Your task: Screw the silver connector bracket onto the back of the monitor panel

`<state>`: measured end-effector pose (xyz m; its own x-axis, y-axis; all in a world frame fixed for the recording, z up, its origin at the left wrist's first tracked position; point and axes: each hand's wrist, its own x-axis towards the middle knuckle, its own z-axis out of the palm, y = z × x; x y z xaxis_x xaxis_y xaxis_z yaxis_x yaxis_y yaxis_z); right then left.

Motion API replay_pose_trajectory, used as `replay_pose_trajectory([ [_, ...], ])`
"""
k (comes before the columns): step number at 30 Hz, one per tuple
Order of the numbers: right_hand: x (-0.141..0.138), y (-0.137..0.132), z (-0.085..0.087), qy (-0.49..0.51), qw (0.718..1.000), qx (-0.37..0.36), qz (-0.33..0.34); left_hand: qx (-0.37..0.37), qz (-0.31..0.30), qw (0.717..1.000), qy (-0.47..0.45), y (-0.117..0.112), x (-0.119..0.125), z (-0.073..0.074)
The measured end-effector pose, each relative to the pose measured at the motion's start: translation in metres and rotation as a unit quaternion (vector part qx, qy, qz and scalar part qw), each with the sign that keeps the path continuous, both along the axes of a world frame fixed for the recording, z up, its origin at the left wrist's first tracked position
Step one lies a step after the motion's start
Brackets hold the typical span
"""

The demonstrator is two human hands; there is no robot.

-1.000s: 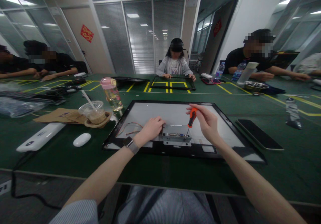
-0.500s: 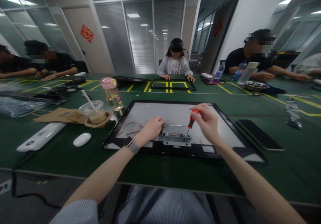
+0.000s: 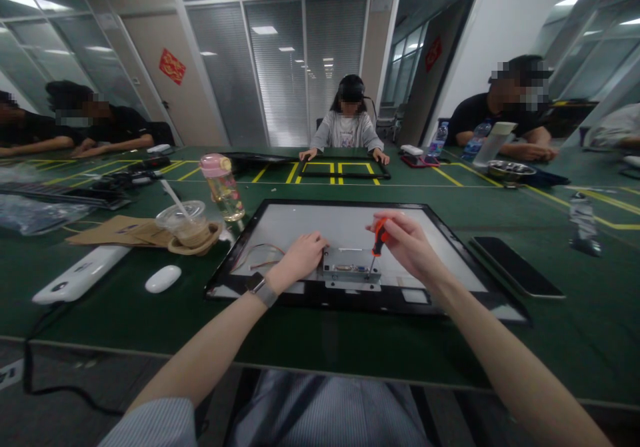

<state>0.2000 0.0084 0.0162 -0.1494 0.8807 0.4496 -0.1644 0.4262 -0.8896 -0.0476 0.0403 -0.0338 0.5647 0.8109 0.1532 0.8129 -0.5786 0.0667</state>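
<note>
One black-framed panel [image 3: 310,220] lies near the front edge of the desk [image 3: 300,337]. The left hand [image 3: 303,259], fingers bent and close together, is at the left end of one metal port box [image 3: 350,259]; whether it grips is unclear. The box's long axis runs left-right along the panel's near edge. The right hand [image 3: 403,239] pinches one orange-and-black screwdriver [image 3: 381,235], slanting down-left from the fingers to the box's right end.

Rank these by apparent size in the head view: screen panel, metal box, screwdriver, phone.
1. Screen panel
2. Phone and metal box, too alike to rank
3. Screwdriver, partly hidden by the right hand
</note>
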Motion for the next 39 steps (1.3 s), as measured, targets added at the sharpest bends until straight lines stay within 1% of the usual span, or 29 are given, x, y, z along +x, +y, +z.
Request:
replay_pose_trajectory([
  [2,-0.0019,0.0003,-0.0007,0.014,1.0,-0.008,0.011,0.002,0.0,1.0,-0.001,0.0001,0.0002,-0.0001],
  [5,-0.0038,0.0019,-0.0016,0.041,0.999,0.003,0.019,0.003,0.0,1.0,-0.001,0.0009,0.0004,-0.001],
  [10,-0.0001,0.0048,-0.0022,0.044,0.999,0.02,0.015,0.001,0.002,1.0,-0.002,0.0018,0.0001,-0.0023],
  [15,-0.0006,0.0032,-0.001,0.03,0.999,-0.006,0.035,-0.002,0.002,1.0,0.0,-0.0001,0.001,0.0005],
  [18,-0.0042,0.0016,0.0004,0.045,0.998,-0.01,0.036,-0.004,0.003,1.0,0.006,-0.0008,0.0016,0.0018],
  [21,-0.005,0.0018,0.0007,0.056,0.998,0.005,0.029,-0.003,0.002,1.0,0.003,-0.0007,0.0015,0.0017],
  [25,-0.0021,0.0029,0.0002,0.029,0.999,0.016,0.0,-0.005,0.002,1.0,-0.005,-0.0009,0.001,0.0017],
  [28,-0.0025,0.002,0.0007,0.025,1.0,0.002,0.012,-0.006,0.003,1.0,-0.006,-0.0016,0.001,0.0025],
  [34,-0.0083,0.0005,0.0026,0.061,0.998,-0.011,0.031,-0.005,0.002,1.0,0.002,-0.0018,0.0015,0.0036],
  [39,-0.0034,0.0056,0.0008,0.032,0.999,-0.002,-0.001,-0.008,0.006,1.0,0.007,-0.0033,0.0025,0.0057],
])
